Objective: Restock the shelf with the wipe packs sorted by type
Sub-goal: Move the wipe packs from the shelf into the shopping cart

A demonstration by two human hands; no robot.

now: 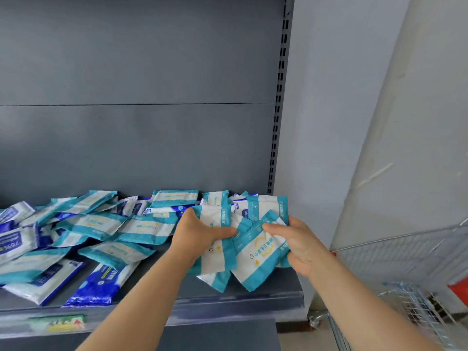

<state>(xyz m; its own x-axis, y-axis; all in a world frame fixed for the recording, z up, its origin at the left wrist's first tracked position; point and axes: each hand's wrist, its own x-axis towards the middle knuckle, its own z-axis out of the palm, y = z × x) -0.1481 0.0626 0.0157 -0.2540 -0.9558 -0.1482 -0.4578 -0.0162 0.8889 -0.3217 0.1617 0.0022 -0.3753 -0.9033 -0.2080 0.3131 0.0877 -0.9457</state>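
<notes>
Fig. L hand (pixel 200 235) & R hand (pixel 302 245) both clutch teal wipe packs (pixel 257 254) at the shelf (pixel 228 301) right end, near edge; prob. bunching one type apart from mixed teal/blue pile (pixel 83 231) at left. Sorting judged incomplete.

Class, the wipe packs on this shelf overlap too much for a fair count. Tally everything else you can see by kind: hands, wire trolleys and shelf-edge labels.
hands: 2, the left hand and the right hand, both gripping teal-and-white wipe packs
wire trolley: 1
shelf-edge label: 1
total: 4
</notes>
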